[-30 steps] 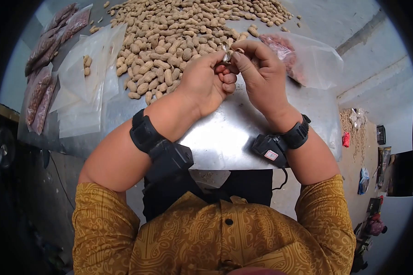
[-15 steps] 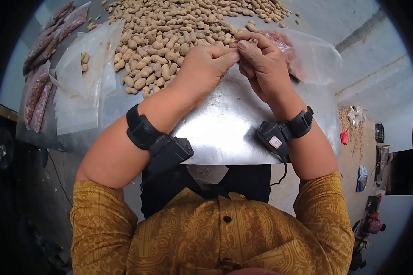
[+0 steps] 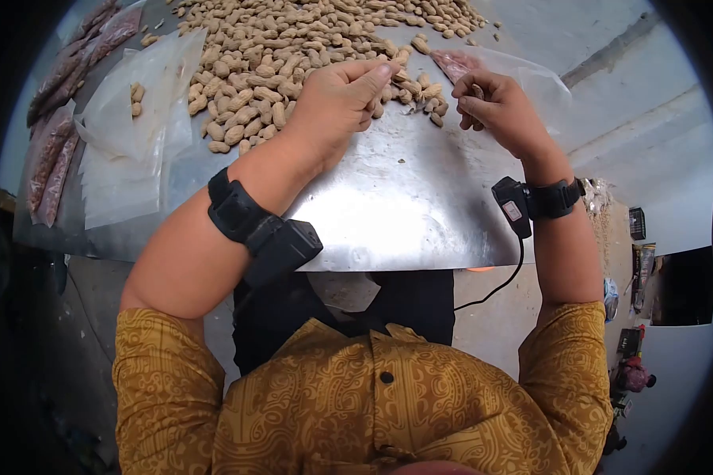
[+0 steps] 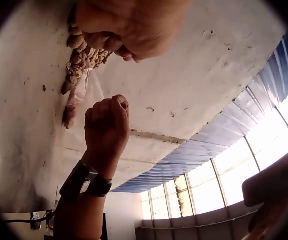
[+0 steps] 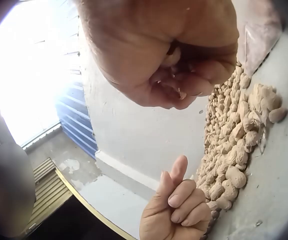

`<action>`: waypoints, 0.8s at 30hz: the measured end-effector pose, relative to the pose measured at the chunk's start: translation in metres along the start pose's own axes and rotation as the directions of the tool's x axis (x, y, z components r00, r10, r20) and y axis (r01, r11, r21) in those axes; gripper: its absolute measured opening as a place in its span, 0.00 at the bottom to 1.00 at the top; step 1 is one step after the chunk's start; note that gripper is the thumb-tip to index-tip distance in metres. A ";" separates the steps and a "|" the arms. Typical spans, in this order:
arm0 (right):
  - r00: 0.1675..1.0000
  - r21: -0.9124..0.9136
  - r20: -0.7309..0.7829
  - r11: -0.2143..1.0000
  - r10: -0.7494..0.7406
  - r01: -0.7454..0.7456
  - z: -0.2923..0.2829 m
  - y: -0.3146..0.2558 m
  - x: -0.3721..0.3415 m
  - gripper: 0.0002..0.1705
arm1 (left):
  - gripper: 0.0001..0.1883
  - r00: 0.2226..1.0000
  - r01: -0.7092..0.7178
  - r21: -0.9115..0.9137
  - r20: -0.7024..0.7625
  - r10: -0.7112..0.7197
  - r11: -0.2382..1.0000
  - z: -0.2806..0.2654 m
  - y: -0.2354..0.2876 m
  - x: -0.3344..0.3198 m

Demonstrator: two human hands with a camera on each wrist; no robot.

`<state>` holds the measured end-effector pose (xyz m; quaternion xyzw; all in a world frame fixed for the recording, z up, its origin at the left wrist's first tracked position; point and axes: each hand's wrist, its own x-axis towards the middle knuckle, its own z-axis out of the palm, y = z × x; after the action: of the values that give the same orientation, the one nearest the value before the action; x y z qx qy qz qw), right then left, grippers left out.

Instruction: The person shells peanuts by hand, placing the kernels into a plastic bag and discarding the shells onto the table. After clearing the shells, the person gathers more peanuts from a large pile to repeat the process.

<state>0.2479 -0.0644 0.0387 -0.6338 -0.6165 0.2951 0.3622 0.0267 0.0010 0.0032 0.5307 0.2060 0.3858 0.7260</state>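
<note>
Beside the front edge of the unshelled peanut pile [image 3: 253, 83], the left hand [image 3: 333, 107] has its thumb and forefinger tips close together. Its other fingers are curled in the right wrist view, where the left hand [image 5: 176, 212] hides whatever lies in its palm. Farther right, the right hand [image 3: 501, 111] is raised over the table near a clear bag of red kernels [image 3: 456, 63]. Pale shell pieces [image 5: 172, 59] show within the curled fingers of the right hand [image 5: 159, 30]. A small group of peanuts and broken shells [image 3: 424, 93] lies between the hands.
Flat clear bags [image 3: 127, 178] lie left of the pile, with a couple of peanuts [image 3: 137, 99] on them. Filled bags of red kernels [image 3: 54, 170] line the metal table's [image 3: 404, 214] left side. A black cable [image 3: 499, 286] hangs from the right wrist camera.
The hands were together around a cracked peanut, with red kernels in the left palm. They have separated, the right hand moving rightward with shell pieces. The left fingers remain curled, the kernels now out of sight.
</note>
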 end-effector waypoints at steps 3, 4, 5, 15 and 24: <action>1.000 -0.280 -0.020 0.960 0.010 -0.015 0.001 0.001 0.000 0.06 | 0.16 1.000 0.007 -0.022 -0.003 -0.007 1.000 -0.001 0.000 0.000; 0.999 -0.327 -0.031 0.945 -0.013 0.003 0.002 0.004 0.002 0.06 | 0.17 1.000 0.008 -0.034 -0.008 -0.008 0.999 -0.002 0.000 0.000; 0.998 -0.374 -0.040 0.927 -0.038 0.020 0.003 0.006 0.003 0.06 | 0.17 1.000 0.008 -0.046 -0.014 -0.008 0.999 -0.003 0.000 0.000; 0.949 -0.600 0.102 0.742 -0.299 0.299 0.055 -0.028 0.019 0.12 | 0.15 0.984 -0.016 -0.429 -0.169 -0.063 0.903 -0.018 0.003 0.011; 0.959 -0.653 0.118 0.708 -0.257 0.270 0.073 -0.022 0.032 0.13 | 0.13 0.994 -0.015 -0.343 -0.109 -0.024 0.939 -0.018 0.002 0.011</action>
<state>0.1772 -0.0261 0.0182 -0.6235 -0.7680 0.0082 0.1462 0.0196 0.0208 0.0003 0.3730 0.1769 0.4431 0.7958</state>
